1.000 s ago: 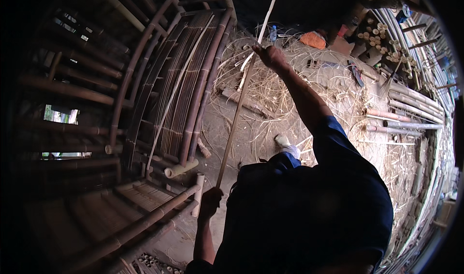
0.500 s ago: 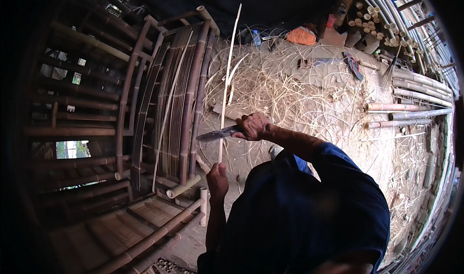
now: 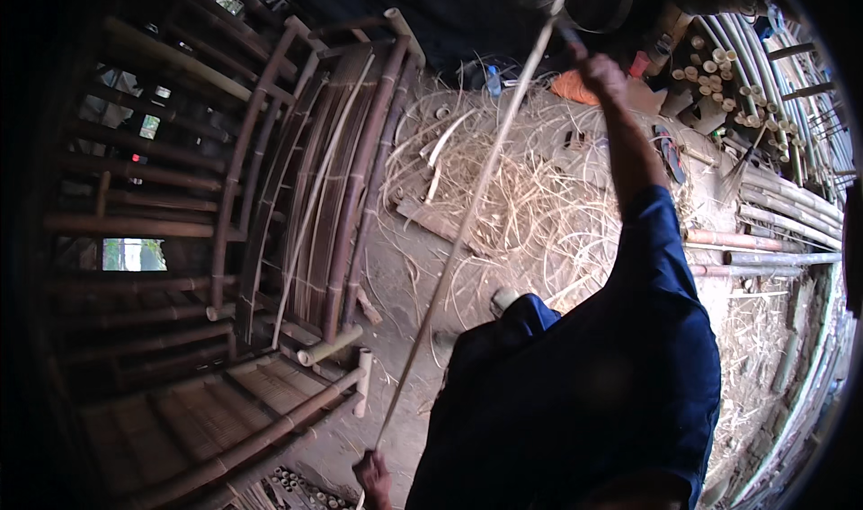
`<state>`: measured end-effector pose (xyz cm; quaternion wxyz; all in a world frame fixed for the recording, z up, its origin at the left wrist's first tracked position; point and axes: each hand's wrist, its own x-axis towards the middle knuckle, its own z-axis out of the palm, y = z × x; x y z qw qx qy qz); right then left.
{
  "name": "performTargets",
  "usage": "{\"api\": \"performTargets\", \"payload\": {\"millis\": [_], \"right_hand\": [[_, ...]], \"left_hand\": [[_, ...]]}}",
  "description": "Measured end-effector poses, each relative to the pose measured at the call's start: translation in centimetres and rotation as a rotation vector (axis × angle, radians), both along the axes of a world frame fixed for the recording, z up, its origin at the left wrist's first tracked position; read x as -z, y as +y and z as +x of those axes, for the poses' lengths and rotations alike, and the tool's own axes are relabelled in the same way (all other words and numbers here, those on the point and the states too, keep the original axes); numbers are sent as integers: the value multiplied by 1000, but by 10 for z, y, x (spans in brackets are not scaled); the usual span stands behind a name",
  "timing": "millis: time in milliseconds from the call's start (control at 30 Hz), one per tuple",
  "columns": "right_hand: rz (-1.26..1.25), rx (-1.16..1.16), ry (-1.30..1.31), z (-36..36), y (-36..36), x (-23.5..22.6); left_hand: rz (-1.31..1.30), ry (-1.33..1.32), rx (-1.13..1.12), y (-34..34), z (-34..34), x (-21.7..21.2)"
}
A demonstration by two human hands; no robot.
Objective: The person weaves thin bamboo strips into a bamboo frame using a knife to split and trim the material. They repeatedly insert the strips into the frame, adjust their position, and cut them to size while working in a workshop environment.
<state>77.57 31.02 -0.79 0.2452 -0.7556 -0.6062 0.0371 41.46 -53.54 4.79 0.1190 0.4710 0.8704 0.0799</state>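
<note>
Bamboo strip [image 3: 486,170] slants up rightward, left fingers [image 3: 367,468] gripping it, right fingers [image 3: 593,66] a knife [image 3: 569,31].

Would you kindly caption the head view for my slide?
Left hand grips a long pale strip, right hand a blurred tool.

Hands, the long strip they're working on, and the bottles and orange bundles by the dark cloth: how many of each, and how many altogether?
Hands: 2 (left hand, right hand)
Long strip: 1
Blue bottle: 1
Orange bundle: 1
Total: 5
</note>
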Motion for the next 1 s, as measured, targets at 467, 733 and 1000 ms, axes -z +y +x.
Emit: {"api": "performTargets", "payload": {"millis": [467, 733, 1000], "right_hand": [[-742, -724, 131, -115, -231, 129], [-314, -890, 214, -175, -366, 100], [-54, -604, -194, -128, -197, 68]], "left_hand": [[5, -1155, -273, 307, 16, 99], [-22, -1358, -354, 338, 21, 69], [-47, -843, -121, 214, 25, -22]]}}
